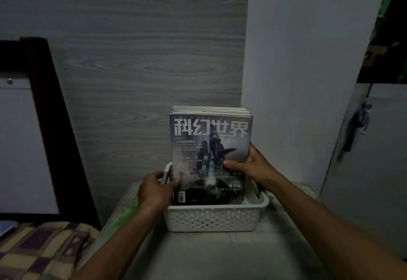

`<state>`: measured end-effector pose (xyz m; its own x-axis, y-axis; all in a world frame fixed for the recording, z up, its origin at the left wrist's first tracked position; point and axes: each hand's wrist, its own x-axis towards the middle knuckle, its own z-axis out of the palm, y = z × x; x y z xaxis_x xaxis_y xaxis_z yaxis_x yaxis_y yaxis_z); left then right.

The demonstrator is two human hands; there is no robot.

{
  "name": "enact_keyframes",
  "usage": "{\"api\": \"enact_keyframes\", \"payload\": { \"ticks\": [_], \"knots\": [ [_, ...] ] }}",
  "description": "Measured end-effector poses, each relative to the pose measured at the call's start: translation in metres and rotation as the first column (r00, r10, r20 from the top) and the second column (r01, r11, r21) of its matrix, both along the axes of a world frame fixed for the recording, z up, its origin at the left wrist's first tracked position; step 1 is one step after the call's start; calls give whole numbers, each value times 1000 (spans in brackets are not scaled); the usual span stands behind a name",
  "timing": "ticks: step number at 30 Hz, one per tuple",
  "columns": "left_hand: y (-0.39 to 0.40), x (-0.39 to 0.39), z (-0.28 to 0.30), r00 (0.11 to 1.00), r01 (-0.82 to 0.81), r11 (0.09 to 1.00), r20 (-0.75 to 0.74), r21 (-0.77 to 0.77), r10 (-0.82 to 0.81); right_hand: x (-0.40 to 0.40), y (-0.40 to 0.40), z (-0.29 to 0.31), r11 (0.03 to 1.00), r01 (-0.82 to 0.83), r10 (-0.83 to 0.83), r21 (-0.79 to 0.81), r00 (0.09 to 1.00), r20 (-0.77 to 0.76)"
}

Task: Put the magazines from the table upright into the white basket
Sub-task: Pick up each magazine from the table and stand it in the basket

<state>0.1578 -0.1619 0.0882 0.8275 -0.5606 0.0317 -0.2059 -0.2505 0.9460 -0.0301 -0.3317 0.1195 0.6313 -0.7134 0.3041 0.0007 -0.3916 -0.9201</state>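
A stack of several magazines [209, 147] stands upright in the white perforated basket [211, 218] on the small table [215, 255]. The front cover shows a dark figure under large white Chinese characters. My left hand [156, 191] grips the lower left edge of the front magazine, its fingers by the basket's left rim. My right hand [251, 165] holds the stack's right edge, thumb pressed on the front cover. The magazines' bottom edges are hidden behind the basket's front wall.
A grey wood-grain panel [143, 70] stands against the wall behind the basket. A dark frame with a white board [24, 143] leans at the left. A checked bedspread [41, 251] lies at the lower left. A white cabinet door [372, 158] stands at the right.
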Motion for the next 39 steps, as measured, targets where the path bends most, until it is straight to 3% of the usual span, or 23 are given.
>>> {"api": "enact_keyframes", "payload": {
  "ticks": [9, 13, 16, 18, 20, 22, 32, 39],
  "knots": [
    [-45, 35, -10, 987, 83, 992, 132, 92, -95, 24, -43, -11, 999, 44, -44, -12, 999, 0],
    [-46, 42, -6, 957, 118, 967, 235, 226, -172, 23, -37, -16, 957, 245, -262, -157, 960, -102],
    [-42, 39, 0, 811, 0, 930, 544, 368, -216, 17, -31, -19, 912, 372, -398, -174, 905, -151],
    [-46, 31, 5, 716, 67, 956, 653, 285, -245, 14, -28, -22, 914, 360, -392, -186, 902, -181],
    [-53, 24, 14, 847, 295, 945, 418, 141, -327, 15, -23, -23, 933, 303, -345, -194, 907, -242],
    [-60, 25, 16, 897, 387, 921, 212, 45, -387, 18, -18, -23, 943, 270, -318, -195, 903, -289],
    [-53, 52, -2, 789, 561, 827, 288, 23, -543, 21, -13, -27, 919, 276, -368, -281, 856, -363],
    [-57, 53, -3, 806, 487, 872, 364, 43, -467, 24, -12, -29, 873, 372, -468, -314, 821, -327]
  ]
}}
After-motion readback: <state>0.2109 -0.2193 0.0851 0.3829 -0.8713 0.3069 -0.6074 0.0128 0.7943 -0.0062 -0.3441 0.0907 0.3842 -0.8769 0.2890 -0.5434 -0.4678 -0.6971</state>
